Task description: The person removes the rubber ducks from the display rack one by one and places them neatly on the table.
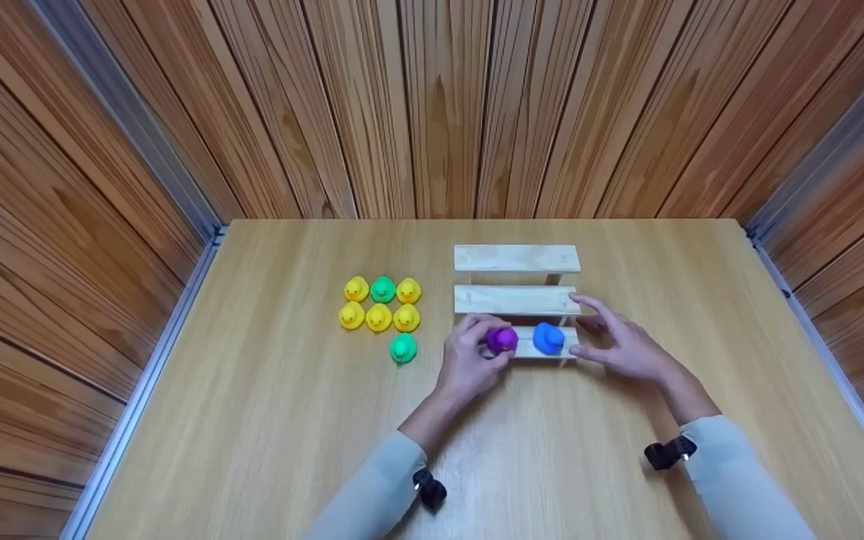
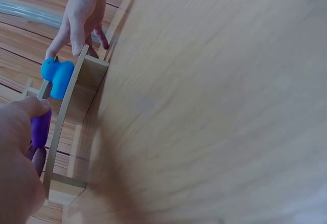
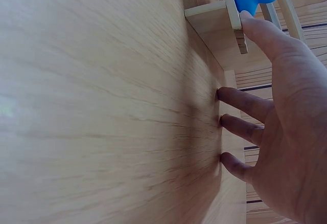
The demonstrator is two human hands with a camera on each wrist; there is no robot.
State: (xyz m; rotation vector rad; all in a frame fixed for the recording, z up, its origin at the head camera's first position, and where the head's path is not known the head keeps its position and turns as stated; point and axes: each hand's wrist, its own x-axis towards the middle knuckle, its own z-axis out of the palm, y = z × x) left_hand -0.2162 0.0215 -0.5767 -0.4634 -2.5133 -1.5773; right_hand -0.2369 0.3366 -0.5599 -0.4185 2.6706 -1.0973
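A purple rubber duck (image 1: 503, 340) is pinched between the thumb and fingers of my left hand (image 1: 469, 358), at the left end of the lowest step of a small wooden three-step rack (image 1: 516, 300). Beside it on that step sits a blue rubber duck (image 1: 549, 339), also seen as the blue duck (image 2: 60, 77) in the left wrist view. My right hand (image 1: 623, 345) is at the rack's right end with fingers spread, holding nothing. In the right wrist view its thumb (image 3: 260, 32) reaches the step's end near the blue duck; whether it touches is hard to tell.
Left of the rack, several yellow ducks (image 1: 379, 317) and a green duck (image 1: 383, 289) stand in two rows on the wooden table (image 1: 267, 420). Another green duck (image 1: 403, 348) stands just in front of them. Wood-panelled walls (image 1: 447, 112) enclose the table's back and sides.
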